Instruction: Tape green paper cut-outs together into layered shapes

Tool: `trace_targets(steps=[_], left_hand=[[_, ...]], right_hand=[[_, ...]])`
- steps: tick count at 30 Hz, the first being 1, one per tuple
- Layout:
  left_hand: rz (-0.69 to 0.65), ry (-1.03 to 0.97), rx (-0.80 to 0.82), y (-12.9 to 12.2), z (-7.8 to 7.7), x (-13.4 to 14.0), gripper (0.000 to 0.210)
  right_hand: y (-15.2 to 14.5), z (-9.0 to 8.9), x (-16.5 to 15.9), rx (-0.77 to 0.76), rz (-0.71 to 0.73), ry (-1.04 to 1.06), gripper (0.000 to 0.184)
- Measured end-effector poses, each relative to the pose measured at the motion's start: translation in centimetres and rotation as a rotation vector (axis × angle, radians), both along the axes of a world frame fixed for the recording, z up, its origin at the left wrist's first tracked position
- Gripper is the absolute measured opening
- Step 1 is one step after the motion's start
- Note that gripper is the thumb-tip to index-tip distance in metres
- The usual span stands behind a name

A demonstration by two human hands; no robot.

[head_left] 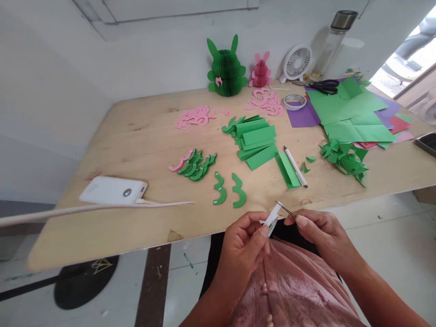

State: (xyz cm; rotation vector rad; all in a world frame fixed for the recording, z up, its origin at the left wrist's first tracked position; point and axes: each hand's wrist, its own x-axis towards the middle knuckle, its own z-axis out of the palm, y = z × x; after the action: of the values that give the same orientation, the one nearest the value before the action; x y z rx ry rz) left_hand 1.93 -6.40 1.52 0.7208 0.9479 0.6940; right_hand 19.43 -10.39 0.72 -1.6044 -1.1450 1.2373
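Note:
Near the table's front edge, my left hand (243, 243) pinches a narrow white strip (273, 213) with a small green mark low on it. My right hand (322, 234) is closed on thin dark tweezers (289, 210), whose tip meets the upper end of the strip. Whether the tip grips the strip is too small to tell. Just beyond my hands lie two scalloped green paper pieces (239, 190), one with white patches. Left of them is a stack of similar green pieces (197, 167) with a pink one (181, 162).
Folded green strips (259, 138), a white pen (294, 165) and green scraps (344, 156) lie on the table (136, 136). Behind are pink cutouts (195, 117), a tape roll (294, 101), black scissors (323, 86) and a green paper rabbit (227, 68). A power bank (112, 190) with cable sits left.

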Motion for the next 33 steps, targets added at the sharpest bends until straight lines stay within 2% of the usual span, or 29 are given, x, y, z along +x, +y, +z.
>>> trace_targets(steps=[10, 20, 28, 33], left_hand=[[-0.037, -0.013, -0.019, 0.34, -0.22, -0.18, 0.028], [0.019, 0.025, 0.007, 0.07, 0.38, 0.18, 0.023], [-0.039, -0.029, 0.012, 0.42, -0.38, -0.18, 0.028], [-0.015, -0.028, 0.003, 0.45, -0.41, -0.14, 0.027]], right_hand=[[0.14, 0.21, -0.01, 0.04, 0.0, -0.028, 0.037], [0.2, 0.27, 0.06, 0.058, 0.002, -0.031, 0.032], [0.27, 0.14, 0.04, 0.044, 0.025, -0.054, 0.033], [0.45, 0.22, -0.11, 0.04, 0.008, -0.082, 0.036]])
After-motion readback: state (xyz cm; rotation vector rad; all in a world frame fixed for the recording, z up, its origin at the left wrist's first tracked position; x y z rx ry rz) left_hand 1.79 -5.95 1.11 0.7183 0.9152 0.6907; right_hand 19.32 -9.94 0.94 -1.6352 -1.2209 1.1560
